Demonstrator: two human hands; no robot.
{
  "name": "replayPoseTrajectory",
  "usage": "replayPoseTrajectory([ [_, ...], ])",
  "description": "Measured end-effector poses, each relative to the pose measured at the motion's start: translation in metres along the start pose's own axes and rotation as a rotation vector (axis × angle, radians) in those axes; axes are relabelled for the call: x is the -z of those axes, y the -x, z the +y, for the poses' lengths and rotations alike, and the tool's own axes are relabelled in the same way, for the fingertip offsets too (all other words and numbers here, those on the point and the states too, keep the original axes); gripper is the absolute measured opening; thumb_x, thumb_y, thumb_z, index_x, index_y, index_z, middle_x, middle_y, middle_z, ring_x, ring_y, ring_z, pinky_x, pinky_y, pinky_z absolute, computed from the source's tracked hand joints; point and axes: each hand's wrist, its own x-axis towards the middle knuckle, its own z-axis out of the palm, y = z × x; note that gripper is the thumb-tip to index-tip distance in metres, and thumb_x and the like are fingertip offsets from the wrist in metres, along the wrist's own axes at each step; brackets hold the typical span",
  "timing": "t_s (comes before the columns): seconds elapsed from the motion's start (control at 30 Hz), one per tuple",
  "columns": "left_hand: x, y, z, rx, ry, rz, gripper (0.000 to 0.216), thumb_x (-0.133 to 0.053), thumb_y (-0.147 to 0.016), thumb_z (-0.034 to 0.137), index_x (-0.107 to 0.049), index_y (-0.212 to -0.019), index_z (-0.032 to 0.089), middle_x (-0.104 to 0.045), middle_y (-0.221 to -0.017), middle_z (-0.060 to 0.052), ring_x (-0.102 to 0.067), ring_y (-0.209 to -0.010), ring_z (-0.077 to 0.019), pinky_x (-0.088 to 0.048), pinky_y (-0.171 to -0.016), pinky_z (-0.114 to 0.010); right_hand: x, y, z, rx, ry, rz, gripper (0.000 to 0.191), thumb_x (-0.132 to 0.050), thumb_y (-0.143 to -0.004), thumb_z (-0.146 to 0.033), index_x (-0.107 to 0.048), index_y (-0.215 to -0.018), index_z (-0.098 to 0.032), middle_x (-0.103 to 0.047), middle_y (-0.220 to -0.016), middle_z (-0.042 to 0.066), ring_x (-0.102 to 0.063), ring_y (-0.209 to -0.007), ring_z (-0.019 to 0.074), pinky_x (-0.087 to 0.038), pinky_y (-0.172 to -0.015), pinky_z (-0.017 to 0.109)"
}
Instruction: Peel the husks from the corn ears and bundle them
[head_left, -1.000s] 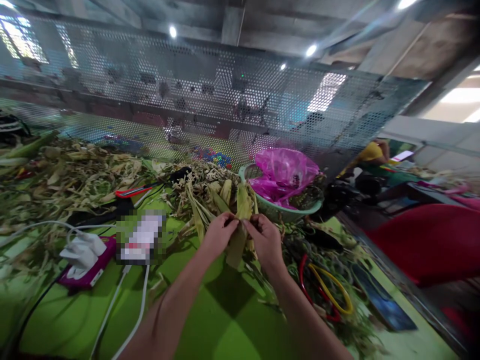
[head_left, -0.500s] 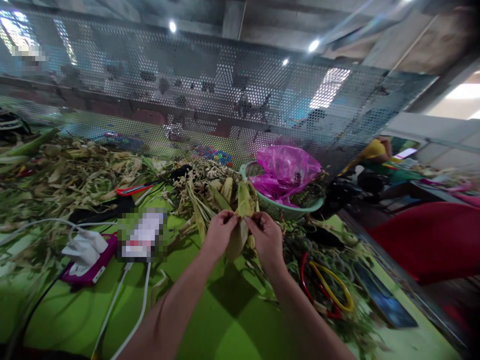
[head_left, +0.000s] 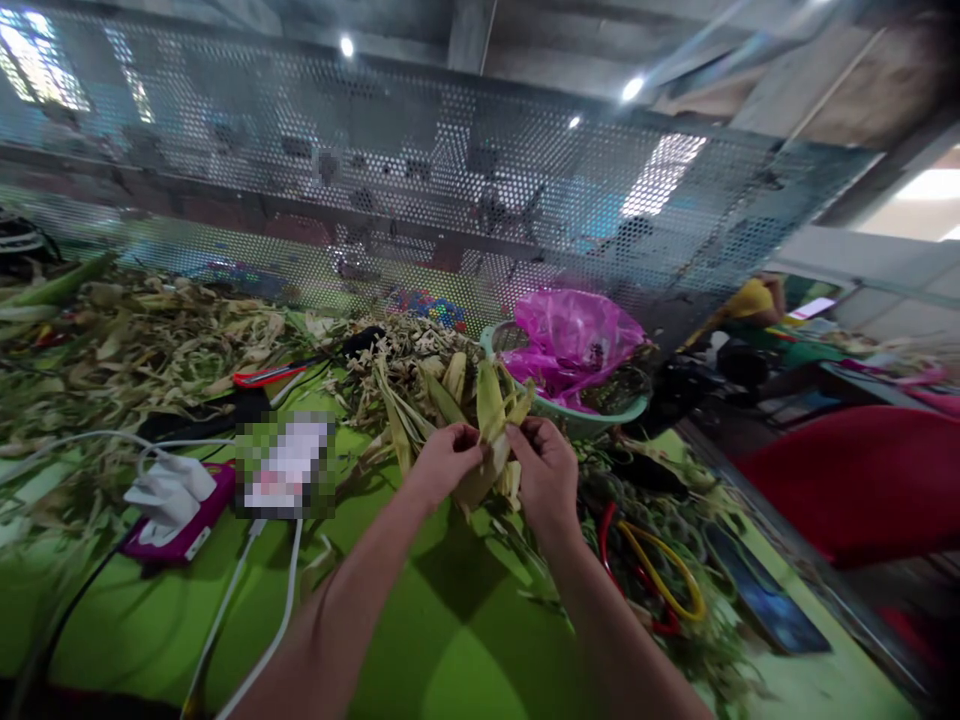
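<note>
Both hands are closed on a pale yellow-green corn husk point(head_left: 491, 400), held just above the green table point(head_left: 427, 640). My left hand point(head_left: 446, 462) pinches its left side between thumb and fingers. At the right side, my right hand point(head_left: 549, 470) grips a strip of the husk that spreads outward. Several husk leaves fan up and down from between the hands; the fingertips partly hide where they join. Close behind stands a light green basket point(head_left: 592, 422) with a magenta plastic bag point(head_left: 574, 345) in it.
Dry husks point(head_left: 112, 350) heap along the left. An orange-red cutter point(head_left: 270, 376), a blurred phone point(head_left: 289, 465) on cables and a purple power strip point(head_left: 180, 525) lie at left. Red-and-yellow-handled pliers point(head_left: 664, 570) and a dark phone point(head_left: 769, 590) lie right. Behind rises a perforated metal screen point(head_left: 360, 190).
My right hand has moved slightly right and drawn a strip of husk away from the middle, so the leaves now spread apart. My left hand stays nearly in place.
</note>
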Motion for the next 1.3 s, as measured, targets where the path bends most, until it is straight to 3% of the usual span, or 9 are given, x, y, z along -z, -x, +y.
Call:
replayPoseTrajectory([
  [0.13,0.003,-0.004,-0.007,-0.032,-0.007,0.089,0.017,-0.069,-0.069,0.030,-0.061,-0.076,0.016,-0.058,-0.066,0.002,-0.050,-0.060,-0.0104,-0.037,-0.058,-0.022,-0.001,0.000,0.004,-0.051,-0.046,-0.130,0.028,-0.069,-0.075,-0.044,-0.062,-0.086,-0.018,-0.061,-0.072,-0.001,-0.053,-0.063,0.0140,-0.043,-0.057,0.025],
  [0.27,0.004,-0.003,-0.004,-0.011,0.125,0.146,0.023,-0.071,-0.067,0.033,-0.060,-0.076,0.016,-0.058,-0.066,0.003,-0.050,-0.058,-0.0090,-0.039,-0.057,-0.021,-0.002,0.000,0.010,-0.061,0.035,-0.227,0.030,-0.070,-0.072,-0.045,-0.058,-0.070,-0.018,-0.052,-0.060,-0.004,-0.046,-0.055,0.0113,-0.038,-0.050,0.023],
  [0.47,0.004,-0.003,0.003,0.025,0.402,0.254,0.032,-0.078,-0.058,0.030,-0.054,-0.072,0.016,-0.057,-0.061,0.004,-0.056,-0.054,-0.0104,-0.044,-0.054,-0.023,-0.002,-0.004,0.008,-0.108,-0.057,-0.132,0.028,-0.070,-0.071,-0.044,-0.058,-0.073,-0.019,-0.059,-0.064,-0.002,-0.053,-0.058,0.0149,-0.045,-0.056,0.027],
  [0.57,0.014,-0.008,0.005,0.000,0.532,0.344,0.033,-0.079,-0.057,0.028,-0.054,-0.074,0.016,-0.059,-0.064,0.004,-0.060,-0.056,-0.0114,-0.047,-0.056,-0.024,0.005,-0.010,0.007,-0.081,-0.027,-0.033,0.028,-0.071,-0.071,-0.044,-0.059,-0.075,-0.019,-0.057,-0.063,-0.002,-0.052,-0.058,0.0147,-0.044,-0.055,0.027],
  [0.73,0.036,-0.012,0.012,-0.093,0.615,0.532,0.028,-0.074,-0.064,0.025,-0.050,-0.076,0.018,-0.056,-0.061,0.007,-0.052,-0.049,-0.0058,-0.046,-0.056,-0.021,0.017,-0.017,0.005,-0.060,-0.078,0.080,0.028,-0.071,-0.071,-0.043,-0.059,-0.076,-0.018,-0.055,-0.063,-0.003,-0.049,-0.056,0.0122,-0.043,-0.053,0.025],
  [0.87,0.036,-0.009,0.015,-0.015,0.572,0.412,0.024,-0.068,-0.071,0.027,-0.048,-0.082,0.019,-0.057,-0.063,0.005,-0.053,-0.049,-0.0074,-0.043,-0.051,-0.021,0.016,-0.015,0.001,-0.106,-0.116,0.022,0.027,-0.072,-0.071,-0.042,-0.061,-0.075,-0.018,-0.054,-0.061,-0.004,-0.047,-0.053,0.0110,-0.042,-0.051,0.024],
  [1.0,0.022,-0.001,0.015,0.075,0.413,0.145,0.024,-0.068,-0.071,0.030,-0.050,-0.081,0.018,-0.052,-0.060,0.007,-0.034,-0.039,-0.0026,-0.029,-0.042,-0.018,0.009,-0.010,0.001,-0.085,-0.060,-0.056,0.029,-0.073,-0.070,-0.045,-0.062,-0.073,-0.018,-0.055,-0.059,-0.004,-0.046,-0.052,0.0110,-0.039,-0.049,0.024],
  [1.1,0.010,0.005,0.015,0.099,0.245,-0.028,0.026,-0.071,-0.070,0.034,-0.057,-0.083,0.016,-0.055,-0.064,0.004,-0.040,-0.046,-0.0048,-0.030,-0.045,-0.019,0.005,-0.007,0.002,-0.093,-0.030,-0.149,0.031,-0.072,-0.071,-0.047,-0.063,-0.071,-0.017,-0.055,-0.059,-0.003,-0.047,-0.052,0.0112,-0.039,-0.049,0.024],
  [1.3,0.004,0.001,0.004,-0.016,0.073,-0.024,0.020,-0.073,-0.067,0.025,-0.066,-0.082,0.015,-0.064,-0.072,-0.001,-0.054,-0.063,-0.0125,-0.042,-0.061,-0.023,0.000,-0.005,-0.001,-0.126,-0.053,-0.217,0.037,-0.076,-0.065,-0.050,-0.064,-0.077,-0.017,-0.059,-0.063,-0.002,-0.049,-0.053,0.0121,-0.043,-0.051,0.025],
])
